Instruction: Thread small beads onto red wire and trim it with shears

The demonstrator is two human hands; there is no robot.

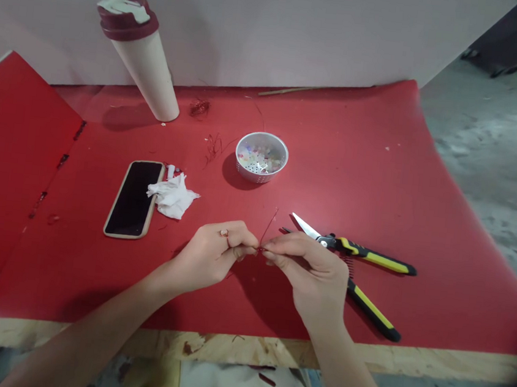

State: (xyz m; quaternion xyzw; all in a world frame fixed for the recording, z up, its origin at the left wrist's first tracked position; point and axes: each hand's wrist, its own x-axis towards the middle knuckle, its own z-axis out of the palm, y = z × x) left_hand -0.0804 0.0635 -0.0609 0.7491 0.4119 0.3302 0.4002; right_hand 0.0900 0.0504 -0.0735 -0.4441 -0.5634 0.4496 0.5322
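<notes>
My left hand (215,252) and my right hand (312,273) meet fingertip to fingertip over the red table, each closed in a pinch. Between them runs a thin dark red wire (268,226), whose free end sticks up and away from me. Whether a bead sits at the pinch is too small to tell. A ring is on a finger of my left hand. Just past my right hand lie spring-handled shears (349,246) with yellow and black grips, blades apart. A small perforated metal dish (259,175) of pale and coloured beads (260,157) stands beyond both hands.
A phone (134,199) lies at the left, with a crumpled white tissue (174,197) against it. Behind stands a tall white tumbler (145,61) with a maroon lid. Tangled red wire scraps (199,108) lie near the wall. The table's wooden front edge (155,343) is close to me.
</notes>
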